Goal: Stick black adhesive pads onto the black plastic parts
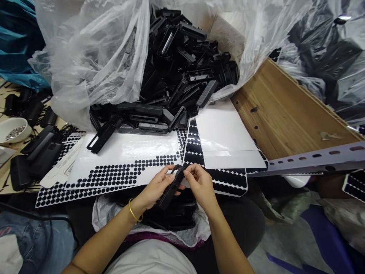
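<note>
My left hand (156,186) is closed round a slim black plastic part (168,193) with a textured face, held tilted just over the front edge of the work surface. My right hand (202,187) pinches thumb and forefinger together at the part's upper end; whatever sits between those fingertips is too small to make out. Beneath and beyond the hands lies a white sheet of round black stickers (94,152), partly used up. To the right, a sheet with rows of black shapes (229,183) is partly covered by a blank white sheet (225,135).
A heap of black plastic parts (188,57) spills from a clear plastic bag (97,57). A brown board (291,110) and a perforated metal strip (313,156) stand at right. At left is a bowl of small metal pieces (25,134). More black parts (171,217) lie in a bag below my hands.
</note>
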Demonstrator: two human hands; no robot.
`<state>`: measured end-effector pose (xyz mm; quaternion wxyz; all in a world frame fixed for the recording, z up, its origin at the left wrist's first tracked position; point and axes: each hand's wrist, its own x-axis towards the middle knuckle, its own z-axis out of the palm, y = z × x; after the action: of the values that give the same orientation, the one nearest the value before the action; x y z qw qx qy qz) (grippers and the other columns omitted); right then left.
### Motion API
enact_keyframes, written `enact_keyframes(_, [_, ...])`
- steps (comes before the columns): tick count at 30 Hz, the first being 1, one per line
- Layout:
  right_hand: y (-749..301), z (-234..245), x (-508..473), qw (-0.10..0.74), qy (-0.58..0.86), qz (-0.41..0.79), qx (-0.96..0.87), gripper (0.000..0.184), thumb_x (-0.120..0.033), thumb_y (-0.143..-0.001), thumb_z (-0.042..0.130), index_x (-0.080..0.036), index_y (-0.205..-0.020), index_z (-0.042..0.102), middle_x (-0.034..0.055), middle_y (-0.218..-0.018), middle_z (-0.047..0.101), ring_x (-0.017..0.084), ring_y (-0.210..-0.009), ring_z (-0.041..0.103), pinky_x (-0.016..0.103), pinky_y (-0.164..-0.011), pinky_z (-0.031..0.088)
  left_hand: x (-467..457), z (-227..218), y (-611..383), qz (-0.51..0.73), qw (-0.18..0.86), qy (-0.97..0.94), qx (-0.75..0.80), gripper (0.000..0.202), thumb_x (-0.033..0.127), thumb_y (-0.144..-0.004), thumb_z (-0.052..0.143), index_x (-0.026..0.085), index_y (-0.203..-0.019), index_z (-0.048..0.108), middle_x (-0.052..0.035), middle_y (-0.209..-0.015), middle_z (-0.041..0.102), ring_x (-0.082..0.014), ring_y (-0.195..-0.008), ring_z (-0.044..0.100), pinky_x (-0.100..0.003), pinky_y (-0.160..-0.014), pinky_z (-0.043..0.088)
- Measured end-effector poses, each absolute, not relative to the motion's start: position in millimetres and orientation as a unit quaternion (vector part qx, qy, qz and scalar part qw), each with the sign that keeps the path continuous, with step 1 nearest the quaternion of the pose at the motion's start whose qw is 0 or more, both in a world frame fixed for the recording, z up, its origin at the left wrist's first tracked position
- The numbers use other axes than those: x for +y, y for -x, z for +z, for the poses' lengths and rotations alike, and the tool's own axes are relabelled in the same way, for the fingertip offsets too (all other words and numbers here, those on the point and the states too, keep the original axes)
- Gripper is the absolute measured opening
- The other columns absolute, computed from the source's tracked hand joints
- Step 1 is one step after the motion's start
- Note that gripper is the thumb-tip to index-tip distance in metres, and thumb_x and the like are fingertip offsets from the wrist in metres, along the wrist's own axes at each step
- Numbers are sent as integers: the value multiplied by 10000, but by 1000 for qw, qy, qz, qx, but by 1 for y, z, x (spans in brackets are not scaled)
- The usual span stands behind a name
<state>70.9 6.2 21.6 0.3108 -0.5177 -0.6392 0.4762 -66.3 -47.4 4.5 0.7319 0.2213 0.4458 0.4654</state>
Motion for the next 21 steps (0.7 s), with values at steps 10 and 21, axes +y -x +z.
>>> enact_keyframes(10, [-66, 20, 2, 307, 520, 442, -664, 136, -250, -768, 509, -198, -642, 502, -33, -562, 511, 102, -472, 450, 226, -473, 364, -49, 5, 63, 449, 688, -276, 498, 412, 399, -766, 615, 219, -1089, 433, 4, -814, 604, -132, -647, 653, -288, -631, 553])
enact_keyframes(21, [-70, 12, -1, 302, 523, 277, -747, 73, -233, -822, 467, -201, -887, 457, 6, -726, 544, 142, -599, 514, 257, -553, 397, -59, 8, 82, 371, 692, -377, 491, 317, 346, -818, 541, 205, -1088, 451, -28, -896, 627, -163, -733, 666, -306, -674, 533])
